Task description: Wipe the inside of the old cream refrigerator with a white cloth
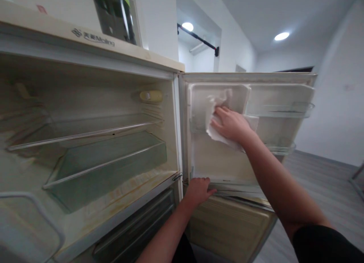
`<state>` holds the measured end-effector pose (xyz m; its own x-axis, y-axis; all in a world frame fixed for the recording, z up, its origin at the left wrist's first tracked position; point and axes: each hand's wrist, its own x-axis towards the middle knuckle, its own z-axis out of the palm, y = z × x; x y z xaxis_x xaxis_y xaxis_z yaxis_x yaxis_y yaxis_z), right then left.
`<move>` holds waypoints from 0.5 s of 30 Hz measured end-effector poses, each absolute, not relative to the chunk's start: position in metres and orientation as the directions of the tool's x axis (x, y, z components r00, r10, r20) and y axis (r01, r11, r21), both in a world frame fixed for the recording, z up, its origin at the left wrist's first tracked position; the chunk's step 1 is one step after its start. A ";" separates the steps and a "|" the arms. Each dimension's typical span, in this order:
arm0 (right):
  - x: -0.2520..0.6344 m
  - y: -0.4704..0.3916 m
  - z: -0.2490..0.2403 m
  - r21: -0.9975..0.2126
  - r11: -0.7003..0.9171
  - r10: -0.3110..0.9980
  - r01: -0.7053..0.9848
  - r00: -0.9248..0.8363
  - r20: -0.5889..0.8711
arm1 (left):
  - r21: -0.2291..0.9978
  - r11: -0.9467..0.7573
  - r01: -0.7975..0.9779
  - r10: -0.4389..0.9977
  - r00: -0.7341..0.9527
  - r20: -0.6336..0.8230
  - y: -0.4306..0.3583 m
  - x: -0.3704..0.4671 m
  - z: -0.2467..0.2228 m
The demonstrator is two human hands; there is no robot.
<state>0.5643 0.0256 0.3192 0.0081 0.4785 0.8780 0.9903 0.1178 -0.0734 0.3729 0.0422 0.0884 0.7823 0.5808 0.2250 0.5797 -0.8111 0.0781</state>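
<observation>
The refrigerator door (222, 162) stands swung open to the right, its inner side facing me. My right hand (229, 122) presses a crumpled white cloth (217, 136) against the upper part of this inner panel, fingers bent over it. Whether the cloth is fabric or paper, I cannot tell. Lower down, my left hand (198, 190) hooks its fingers over the rim of the bottom door shelf (239, 188), near the hinge side, with the thumb stretched right. Clear door racks (287, 110) sit at the door's outer side, beyond my right hand.
On the left is the fridge compartment with a glass shelf (85, 130), a greenish clear drawer (113, 168) and a stained floor (122, 192). A dark bottle-like container with a green top (113, 16) stands on the fridge. Below, the lower door (230, 225) is also open.
</observation>
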 end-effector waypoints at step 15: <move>0.494 0.029 0.359 0.084 0.279 0.906 0.957 -0.291 0.306 | 0.065 -0.789 0.611 0.609 0.763 0.217 0.042 0.370 0.087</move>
<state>0.4935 0.0291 0.3591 -0.2911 0.9064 0.3061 0.9566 0.2790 0.0836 0.3703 0.0424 0.0870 0.7631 0.6087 0.2174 0.6110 -0.7890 0.0646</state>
